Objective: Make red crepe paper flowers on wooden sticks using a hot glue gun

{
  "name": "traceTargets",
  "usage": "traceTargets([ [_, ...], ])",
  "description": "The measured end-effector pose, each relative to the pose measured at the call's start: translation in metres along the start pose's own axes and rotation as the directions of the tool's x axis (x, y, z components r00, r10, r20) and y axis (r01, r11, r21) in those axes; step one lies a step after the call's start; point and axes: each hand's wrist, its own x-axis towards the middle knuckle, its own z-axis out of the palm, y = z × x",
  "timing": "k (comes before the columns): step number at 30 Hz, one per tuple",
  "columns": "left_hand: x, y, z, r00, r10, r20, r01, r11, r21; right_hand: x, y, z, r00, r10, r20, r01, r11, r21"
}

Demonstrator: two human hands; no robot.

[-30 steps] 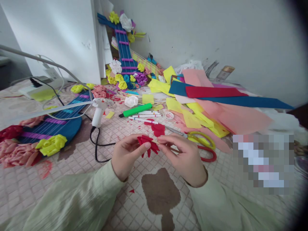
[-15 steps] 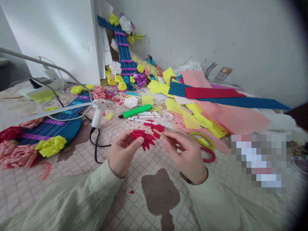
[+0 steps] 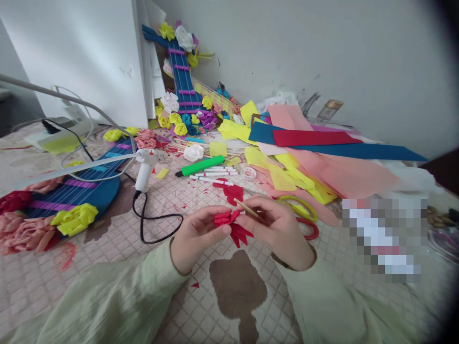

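Red crepe paper petals, bunched together with pointed ends hanging down, sit between my two hands. My left hand pinches the bunch from the left, thumb in front. Closed around a thin wooden stick, my right hand also touches the petals with its fingertips. The stick slants up to the left above the paper. Just beyond lie more red paper pieces on the table. Scissors with yellow and red handles rest right behind my right hand.
A white glue gun with a black cord stands at left, near a blue paper guitar with paper flowers. A green marker and several white pens lie ahead. Crepe strips pile up at right. Another decorated guitar leans behind.
My hands have come together. The red petals moved right and turned so their points hang down, and my right fingertips now touch them while the stick stays in that hand.
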Motion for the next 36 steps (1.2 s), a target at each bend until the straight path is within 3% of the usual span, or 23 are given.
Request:
traceTargets([
  [6,-0.001,0.003,0.003,0.998,0.041,-0.044,-0.039,0.998,0.056,-0.001,-0.006,-0.002,0.998,0.030,0.062,-0.028,0.999,-0.032],
  [11,-0.001,0.003,0.004,0.998,0.061,-0.010,-0.061,0.997,0.048,-0.002,-0.007,-0.005,0.999,0.035,0.031,-0.032,0.996,-0.089],
  [16,-0.004,0.005,0.004,0.976,0.215,0.038,-0.217,0.945,0.245,-0.004,-0.008,-0.014,0.984,-0.174,0.040,0.178,0.974,-0.143],
  [20,-0.005,0.004,0.001,0.941,0.311,0.136,-0.337,0.901,0.274,-0.003,-0.008,-0.016,0.954,-0.269,0.135,0.284,0.953,-0.103],
  [24,-0.005,0.002,-0.001,0.931,0.316,0.184,-0.354,0.905,0.236,-0.003,-0.008,-0.012,0.939,-0.301,0.167,0.317,0.945,-0.077],
  [36,-0.006,0.003,0.001,0.938,0.284,0.201,-0.314,0.939,0.142,-0.001,-0.008,-0.006,0.941,-0.328,0.079,0.333,0.940,-0.076],
])
